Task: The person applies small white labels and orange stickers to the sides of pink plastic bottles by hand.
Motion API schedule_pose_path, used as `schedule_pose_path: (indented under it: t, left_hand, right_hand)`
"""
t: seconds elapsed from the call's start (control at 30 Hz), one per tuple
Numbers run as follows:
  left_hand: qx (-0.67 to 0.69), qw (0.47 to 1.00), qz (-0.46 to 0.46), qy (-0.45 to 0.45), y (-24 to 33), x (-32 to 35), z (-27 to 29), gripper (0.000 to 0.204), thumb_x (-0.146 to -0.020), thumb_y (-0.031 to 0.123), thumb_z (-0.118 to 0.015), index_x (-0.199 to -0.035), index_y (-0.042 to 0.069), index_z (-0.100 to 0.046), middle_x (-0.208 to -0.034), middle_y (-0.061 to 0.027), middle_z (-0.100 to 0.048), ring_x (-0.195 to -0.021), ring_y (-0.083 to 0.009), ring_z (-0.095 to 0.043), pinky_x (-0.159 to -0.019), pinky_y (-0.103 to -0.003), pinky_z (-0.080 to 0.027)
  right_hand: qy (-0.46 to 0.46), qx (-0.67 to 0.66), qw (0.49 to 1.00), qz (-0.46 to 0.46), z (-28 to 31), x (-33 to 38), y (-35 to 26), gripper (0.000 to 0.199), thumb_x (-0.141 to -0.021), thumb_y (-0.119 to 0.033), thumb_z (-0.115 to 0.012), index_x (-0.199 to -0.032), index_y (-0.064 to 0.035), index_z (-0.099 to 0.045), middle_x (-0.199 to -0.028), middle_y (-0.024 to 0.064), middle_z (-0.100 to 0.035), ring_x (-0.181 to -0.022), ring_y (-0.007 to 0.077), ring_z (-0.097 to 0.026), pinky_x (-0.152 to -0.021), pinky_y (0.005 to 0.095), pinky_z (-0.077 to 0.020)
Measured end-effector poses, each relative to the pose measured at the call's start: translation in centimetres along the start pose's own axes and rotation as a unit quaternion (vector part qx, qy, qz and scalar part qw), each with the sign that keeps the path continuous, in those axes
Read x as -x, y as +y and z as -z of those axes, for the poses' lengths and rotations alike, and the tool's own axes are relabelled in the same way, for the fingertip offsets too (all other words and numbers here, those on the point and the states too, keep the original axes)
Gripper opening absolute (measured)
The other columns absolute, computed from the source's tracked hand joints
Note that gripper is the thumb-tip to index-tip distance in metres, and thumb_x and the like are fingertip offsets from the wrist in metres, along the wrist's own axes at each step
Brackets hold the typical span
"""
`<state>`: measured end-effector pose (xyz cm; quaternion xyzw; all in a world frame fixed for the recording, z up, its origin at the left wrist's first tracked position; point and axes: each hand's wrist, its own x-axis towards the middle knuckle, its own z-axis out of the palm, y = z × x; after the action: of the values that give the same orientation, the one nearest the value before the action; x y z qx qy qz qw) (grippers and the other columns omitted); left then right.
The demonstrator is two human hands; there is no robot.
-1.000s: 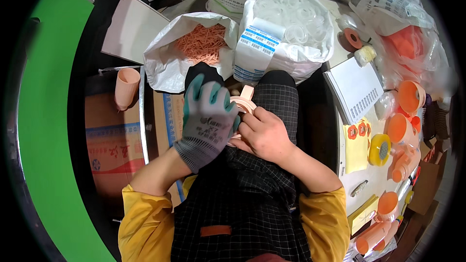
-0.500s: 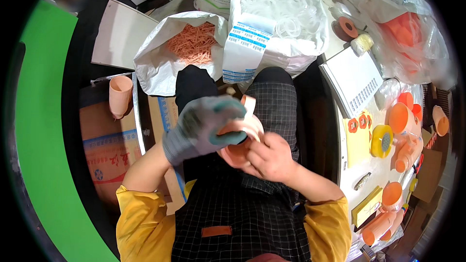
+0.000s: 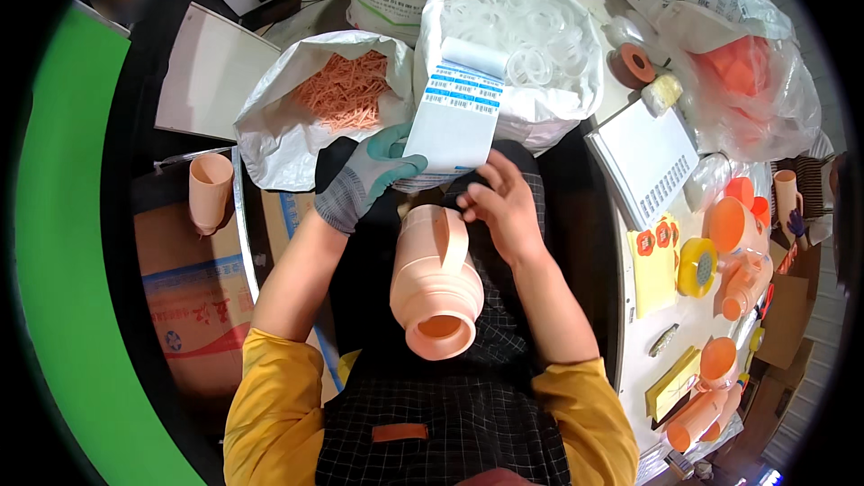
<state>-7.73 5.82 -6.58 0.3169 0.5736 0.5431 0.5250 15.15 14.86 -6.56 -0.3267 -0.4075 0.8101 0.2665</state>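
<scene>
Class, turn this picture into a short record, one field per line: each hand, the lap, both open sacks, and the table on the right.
Left hand: gloved, closed on label strip
Right hand: bare, fingers loosely spread near the strip's lower edge; contact unclear
Lap: peach jug, mouth toward the person, handle uppermost
Left sack: peach strips
Right sack: clear rings
Table: yellow tape roll, peach vessels
</scene>
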Motion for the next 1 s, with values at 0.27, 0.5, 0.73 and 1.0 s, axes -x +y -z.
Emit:
schedule_pose_path:
  t: [0.27,0.5,0.73,1.0]
  left_hand:
    - [-0.544,0.724,-0.407,0.117,1.7,0.7,-2.7,0.051,-0.076,0.03,-0.086,-0.125,0.019,-0.072,-0.138,-0.0075,-0.062,-0.135,-0.0364,-0.051,-0.12,-0.057,-0.034]
    - [-0.582,0.686,-0.418,0.126,-0.1,0.9,-3.9,0.021,-0.079,0.027,-0.082,-0.097,0.017,-0.076,-0.125,0.0,-0.068,-0.129,-0.027,-0.056,-0.122,-0.059,-0.034]
    - [-0.252,0.875,-0.353,0.216,-5.3,9.1,-4.2,0.023,-0.083,0.005,-0.085,-0.103,0.011,-0.075,-0.125,-0.0069,-0.07,-0.104,-0.024,-0.069,-0.097,-0.045,-0.056]
    - [-0.237,0.904,-0.347,0.08,-4.8,13.4,-13.1,0.022,-0.083,-0.001,-0.084,-0.102,0.007,-0.076,-0.1,-0.0125,-0.078,-0.089,-0.0214,-0.075,-0.078,-0.033,-0.06]
  right_hand:
    - [-0.012,0.052,0.997,0.06,-0.4,-1.4,2.3,0.019,-0.101,0.002,-0.063,-0.12,0.0061,-0.066,-0.113,0.0103,-0.075,-0.102,0.0129,-0.071,-0.092,0.0278,-0.0568]
    - [-0.02,0.016,0.999,0.046,-0.7,-0.6,2.1,0.028,-0.101,0.003,-0.063,-0.127,0.0036,-0.054,-0.119,0.0128,-0.071,-0.106,0.0144,-0.07,-0.093,0.0285,-0.057]
    - [0.025,0.066,0.997,0.031,4.1,7.6,1.6,0.029,-0.105,-0.007,-0.063,-0.131,-0.0022,-0.05,-0.108,0.0151,-0.068,-0.071,0.0144,-0.064,-0.065,0.027,-0.0547]
    - [-0.013,-0.083,0.975,-0.206,5.4,20.4,3.1,0.1,-0.097,-0.034,-0.075,-0.169,-0.0041,-0.013,-0.163,0.0157,-0.037,-0.149,0.0272,-0.042,-0.121,0.0431,-0.0399]
